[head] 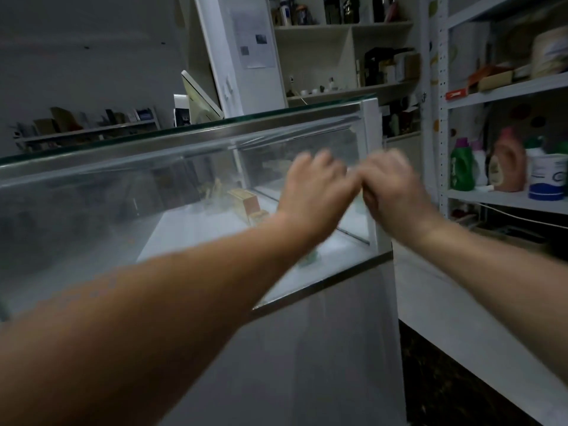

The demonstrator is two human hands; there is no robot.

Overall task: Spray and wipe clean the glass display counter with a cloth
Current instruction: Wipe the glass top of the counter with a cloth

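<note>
Left hand (313,187) and right hand (395,192) touch, blurred, before glass display worktop (153,139); fingers (319,158) perhaps curled, cannot tell. No cloth or spray seen: wiping likely unstarted, next move needs both fetched.

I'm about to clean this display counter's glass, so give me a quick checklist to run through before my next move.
1. Cloth in hand: not ok; none visible in left hand or right hand.
2. Spray bottle: cannot tell; only blurred bottles on the side shelf.
3. Front glass: not ok; hazy.
4. Hands' grip: cannot tell; motion blur.
5. Wooden boxes inside the case: ok; behind the glass.
</note>
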